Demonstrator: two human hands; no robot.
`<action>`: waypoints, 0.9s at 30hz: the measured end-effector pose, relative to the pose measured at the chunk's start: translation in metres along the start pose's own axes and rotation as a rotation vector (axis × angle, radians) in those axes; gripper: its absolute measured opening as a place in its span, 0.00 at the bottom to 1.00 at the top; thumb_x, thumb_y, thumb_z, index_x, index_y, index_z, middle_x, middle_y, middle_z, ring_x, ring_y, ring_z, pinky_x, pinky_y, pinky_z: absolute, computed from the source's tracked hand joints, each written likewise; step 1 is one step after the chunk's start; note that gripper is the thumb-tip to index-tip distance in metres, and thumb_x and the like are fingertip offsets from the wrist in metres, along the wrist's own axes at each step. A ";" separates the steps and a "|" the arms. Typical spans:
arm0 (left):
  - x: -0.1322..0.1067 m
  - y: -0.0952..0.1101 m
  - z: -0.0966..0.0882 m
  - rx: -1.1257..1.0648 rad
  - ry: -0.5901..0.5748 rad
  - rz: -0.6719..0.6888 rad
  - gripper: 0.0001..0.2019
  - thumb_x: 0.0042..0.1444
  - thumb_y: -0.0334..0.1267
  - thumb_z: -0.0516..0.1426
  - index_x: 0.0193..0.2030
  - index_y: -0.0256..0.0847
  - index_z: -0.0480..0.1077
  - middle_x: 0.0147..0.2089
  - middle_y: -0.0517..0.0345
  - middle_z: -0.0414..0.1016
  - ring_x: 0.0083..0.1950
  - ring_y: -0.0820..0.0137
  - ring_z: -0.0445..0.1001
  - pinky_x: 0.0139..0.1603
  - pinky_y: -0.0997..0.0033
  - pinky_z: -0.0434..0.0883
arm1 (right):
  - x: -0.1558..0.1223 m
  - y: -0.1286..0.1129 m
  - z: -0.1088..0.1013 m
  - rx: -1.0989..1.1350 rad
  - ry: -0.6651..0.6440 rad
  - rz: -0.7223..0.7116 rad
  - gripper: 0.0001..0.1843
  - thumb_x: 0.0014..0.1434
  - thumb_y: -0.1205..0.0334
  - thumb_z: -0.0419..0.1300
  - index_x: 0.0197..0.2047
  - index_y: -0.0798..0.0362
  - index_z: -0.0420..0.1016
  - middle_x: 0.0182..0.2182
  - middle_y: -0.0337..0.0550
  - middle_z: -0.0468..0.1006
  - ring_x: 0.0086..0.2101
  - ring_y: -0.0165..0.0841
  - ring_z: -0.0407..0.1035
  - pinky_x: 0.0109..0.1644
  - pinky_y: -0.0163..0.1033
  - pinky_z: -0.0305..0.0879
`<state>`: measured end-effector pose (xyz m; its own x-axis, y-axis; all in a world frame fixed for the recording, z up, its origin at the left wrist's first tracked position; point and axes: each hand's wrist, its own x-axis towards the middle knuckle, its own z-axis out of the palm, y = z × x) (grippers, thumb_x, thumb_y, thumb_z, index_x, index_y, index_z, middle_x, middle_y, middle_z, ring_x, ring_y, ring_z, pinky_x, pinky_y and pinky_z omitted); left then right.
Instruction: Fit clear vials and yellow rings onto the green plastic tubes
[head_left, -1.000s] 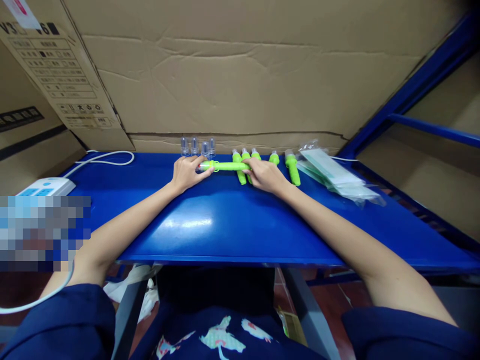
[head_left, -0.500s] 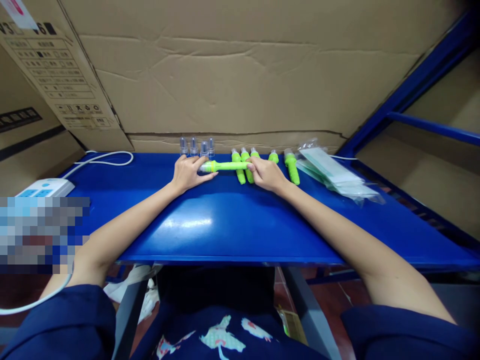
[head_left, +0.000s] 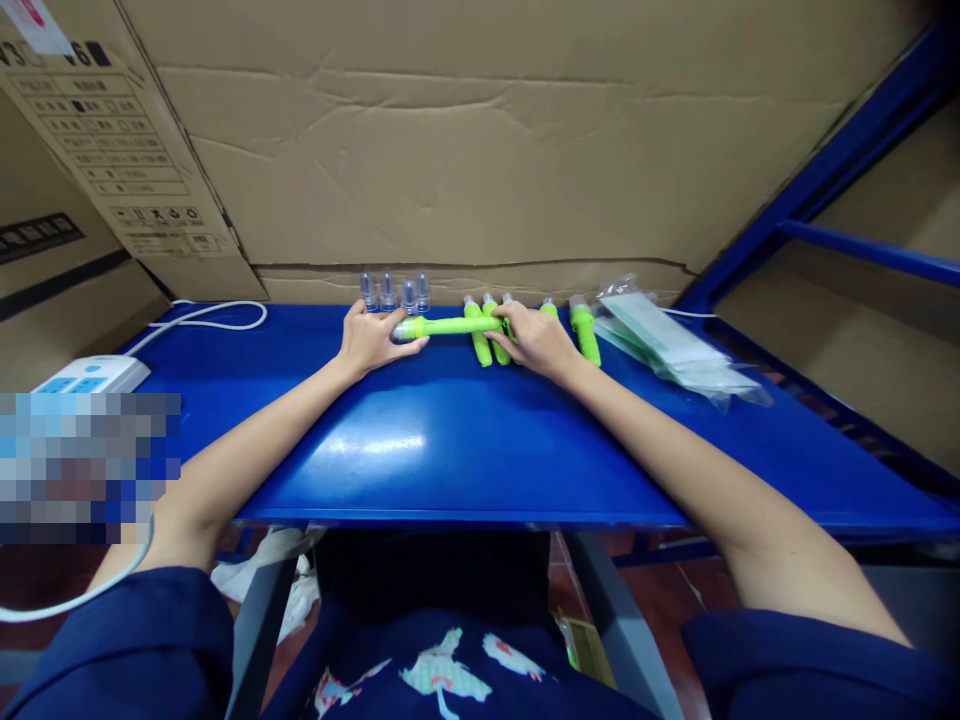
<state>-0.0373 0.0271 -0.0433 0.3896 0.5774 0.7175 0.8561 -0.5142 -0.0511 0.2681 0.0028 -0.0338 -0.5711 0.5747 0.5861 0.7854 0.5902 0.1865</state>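
Observation:
A slim lime-green stick with a clear tip [head_left: 454, 325] lies level between my hands, above the table. At its clear end on the left, my left hand [head_left: 366, 340] is closed around it, thumb below and fingers above. My right hand [head_left: 546, 342] grips the plain right end, its fingers curled over it. Several more green sticks with clear tips [head_left: 477, 345] are behind and beside my right hand, partly covered by it. Just beyond my left hand, several clear pointed caps [head_left: 387, 291] stand upright in a group.
Flat plastic packets [head_left: 667, 345] lie on the blue table [head_left: 450, 450] at the right. A white power strip [head_left: 94, 375] with a cable is on the left. Cardboard [head_left: 450, 180] walls off the back, and a blue metal frame [head_left: 810, 160] rises at the right.
The stick and my left hand have shifted slightly left. My right hand has changed its hold, with the fingers now curled further over the stick's end.

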 end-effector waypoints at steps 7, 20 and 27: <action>0.000 0.000 0.000 0.016 -0.037 0.029 0.24 0.54 0.63 0.59 0.39 0.44 0.80 0.27 0.52 0.80 0.30 0.60 0.78 0.47 0.56 0.64 | -0.001 -0.002 0.002 -0.051 -0.011 -0.064 0.26 0.75 0.52 0.41 0.52 0.62 0.72 0.40 0.58 0.80 0.36 0.43 0.75 0.40 0.43 0.65; 0.000 0.001 -0.001 -0.051 -0.113 -0.014 0.26 0.60 0.63 0.52 0.35 0.43 0.80 0.27 0.51 0.80 0.31 0.61 0.76 0.47 0.56 0.62 | -0.002 -0.009 0.001 0.073 -0.096 -0.006 0.18 0.70 0.58 0.44 0.45 0.58 0.72 0.38 0.54 0.79 0.34 0.41 0.72 0.38 0.41 0.60; 0.000 -0.001 0.002 -0.002 -0.042 0.055 0.28 0.61 0.64 0.50 0.33 0.42 0.79 0.26 0.52 0.80 0.26 0.65 0.74 0.44 0.58 0.61 | 0.002 -0.006 0.005 0.390 -0.099 0.140 0.25 0.71 0.45 0.39 0.31 0.51 0.63 0.28 0.46 0.73 0.30 0.37 0.67 0.35 0.40 0.57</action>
<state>-0.0376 0.0286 -0.0448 0.4502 0.5739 0.6841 0.8322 -0.5473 -0.0885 0.2612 0.0036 -0.0373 -0.5006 0.7052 0.5021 0.7189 0.6618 -0.2127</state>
